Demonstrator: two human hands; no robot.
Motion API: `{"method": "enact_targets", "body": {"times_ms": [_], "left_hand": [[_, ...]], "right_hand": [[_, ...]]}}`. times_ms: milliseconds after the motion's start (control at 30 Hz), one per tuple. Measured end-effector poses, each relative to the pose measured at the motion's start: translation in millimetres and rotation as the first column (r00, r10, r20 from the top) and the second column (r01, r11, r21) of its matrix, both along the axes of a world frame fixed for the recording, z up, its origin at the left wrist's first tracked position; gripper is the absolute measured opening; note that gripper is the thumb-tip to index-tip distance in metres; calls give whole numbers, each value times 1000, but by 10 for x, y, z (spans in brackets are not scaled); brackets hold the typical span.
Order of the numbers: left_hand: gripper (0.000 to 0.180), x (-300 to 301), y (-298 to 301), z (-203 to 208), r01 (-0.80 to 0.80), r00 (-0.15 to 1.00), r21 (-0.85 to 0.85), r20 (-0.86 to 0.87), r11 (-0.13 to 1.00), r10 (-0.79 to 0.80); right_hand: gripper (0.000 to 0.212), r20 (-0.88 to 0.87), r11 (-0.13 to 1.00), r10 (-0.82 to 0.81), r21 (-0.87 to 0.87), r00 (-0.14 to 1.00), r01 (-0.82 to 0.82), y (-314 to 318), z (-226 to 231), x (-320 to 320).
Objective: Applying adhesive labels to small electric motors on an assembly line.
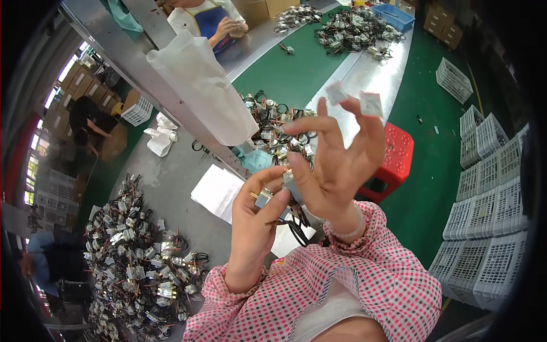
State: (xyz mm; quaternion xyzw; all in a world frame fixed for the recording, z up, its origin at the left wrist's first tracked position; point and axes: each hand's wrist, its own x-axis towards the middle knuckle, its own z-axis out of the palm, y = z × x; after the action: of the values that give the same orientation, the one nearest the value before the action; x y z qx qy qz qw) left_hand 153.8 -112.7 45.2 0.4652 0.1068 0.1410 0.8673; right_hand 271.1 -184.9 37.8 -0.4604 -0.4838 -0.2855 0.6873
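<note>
In front of my chest, my left hand (pixel 256 214) is closed on small silver box-shaped parts with black wires (pixel 264 198). A brass-coloured pin sticks out from one, and the dark wires hang below the fingers. A second grey block (pixel 289 181) sits at the left fingertips, against my right thumb. My right hand (pixel 345 157) is raised with its fingers spread. Two small pale labels, one label (pixel 371 105) and another label (pixel 336 93), cling to its fingertips. Whether the right thumb grips the block or only presses on it is hard to see.
A large heap of similar wired parts (pixel 139 268) covers the grey table at left; another pile (pixel 279 131) lies beyond my hands. White sheets (pixel 216 191) lie nearby. A metal post (pixel 171 108) carries a white bag (pixel 202 85). At right are a red stool (pixel 396 151) and stacked crates (pixel 484 211). A co-worker (pixel 208 23) sits across.
</note>
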Motion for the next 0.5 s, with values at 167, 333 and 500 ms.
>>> {"method": "enact_targets", "body": {"times_ms": [167,333,500], "left_hand": [[36,48,-69,26,-90,993,119,92,989,79],[38,126,-96,-19,-110,987,55,123,992,103],[38,139,-90,-51,-83,993,-31,77,996,86]], "right_hand": [[83,-351,963,241,200,905,-179,-232,99,-167],[84,-621,931,363,211,694,-298,-403,141,-356],[84,-657,938,345,219,670,-269,-413,125,-326]]}}
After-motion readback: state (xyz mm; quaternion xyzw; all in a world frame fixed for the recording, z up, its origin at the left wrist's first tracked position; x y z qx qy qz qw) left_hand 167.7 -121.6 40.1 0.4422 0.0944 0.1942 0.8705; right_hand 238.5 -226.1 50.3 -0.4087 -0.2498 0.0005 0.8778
